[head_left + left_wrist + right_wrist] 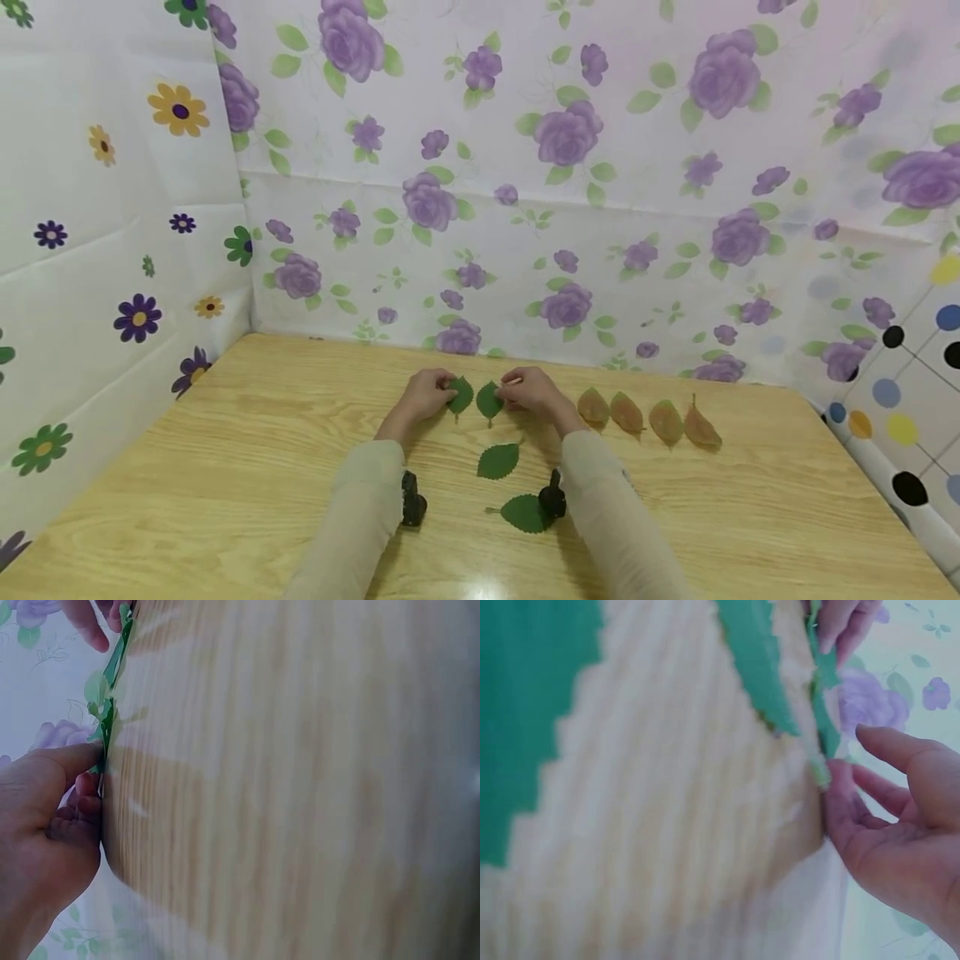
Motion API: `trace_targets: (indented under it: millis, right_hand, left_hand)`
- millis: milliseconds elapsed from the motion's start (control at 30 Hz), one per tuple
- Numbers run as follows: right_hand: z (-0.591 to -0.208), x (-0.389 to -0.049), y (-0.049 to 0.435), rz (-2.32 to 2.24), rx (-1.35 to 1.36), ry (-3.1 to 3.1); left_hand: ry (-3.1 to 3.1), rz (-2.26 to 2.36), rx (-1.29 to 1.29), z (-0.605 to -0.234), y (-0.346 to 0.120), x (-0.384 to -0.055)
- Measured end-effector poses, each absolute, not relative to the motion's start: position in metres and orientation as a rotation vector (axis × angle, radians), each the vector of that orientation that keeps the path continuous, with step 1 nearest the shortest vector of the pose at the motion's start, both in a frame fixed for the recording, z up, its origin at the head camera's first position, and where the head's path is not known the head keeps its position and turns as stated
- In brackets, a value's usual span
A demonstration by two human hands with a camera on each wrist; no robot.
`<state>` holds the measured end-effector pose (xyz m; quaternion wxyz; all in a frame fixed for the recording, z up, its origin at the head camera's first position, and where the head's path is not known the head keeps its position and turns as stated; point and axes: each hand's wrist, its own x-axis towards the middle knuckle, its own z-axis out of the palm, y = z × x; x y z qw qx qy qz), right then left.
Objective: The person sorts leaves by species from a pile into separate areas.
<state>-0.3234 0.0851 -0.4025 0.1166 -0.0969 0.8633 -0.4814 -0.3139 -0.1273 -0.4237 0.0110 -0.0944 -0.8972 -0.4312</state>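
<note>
In the head view my left hand (pixel 429 394) pinches the edge of a green leaf (pixel 461 395) with a toothed rim. The left wrist view shows the thumb (pixel 88 756) pressed on that leaf (pixel 106 727), other fingers curled below. My right hand (pixel 534 388) touches the side of a second green leaf (pixel 489 401), just right of the first. In the right wrist view the right thumb (pixel 889 744) stands apart from the fingers, whose tips meet the leaf's edge. Nearer me lie a third green leaf (pixel 498 461) and a fourth (pixel 525 513), partly covered by the right wrist's camera.
Several brownish-orange leaves (pixel 666 422) lie in a row to the right of my right hand. The wooden table (pixel 247 467) meets a flowered cloth wall (pixel 495 275) at the back. Black wrist cameras (pixel 411 500) hang under both forearms.
</note>
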Motion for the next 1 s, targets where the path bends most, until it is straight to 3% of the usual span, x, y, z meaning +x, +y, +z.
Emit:
trace_targets:
  millis: [267, 500, 1000]
  right_hand:
    - [-0.381, -0.320, 0.083, -1.410, -0.380, 2.519]
    - [-0.370, -0.305, 0.088, -1.200, -0.678, 2.663]
    - [-0.373, -0.231, 0.124, -0.919, -1.219, 2.646]
  left_hand:
    - [-2.807, -1.334, -0.315, -0.428, -0.130, -0.317]
    - [-2.810, -1.329, -0.315, -0.426, -0.133, -0.313]
    - [-2.812, -1.315, -0.338, -0.423, -0.128, -0.315]
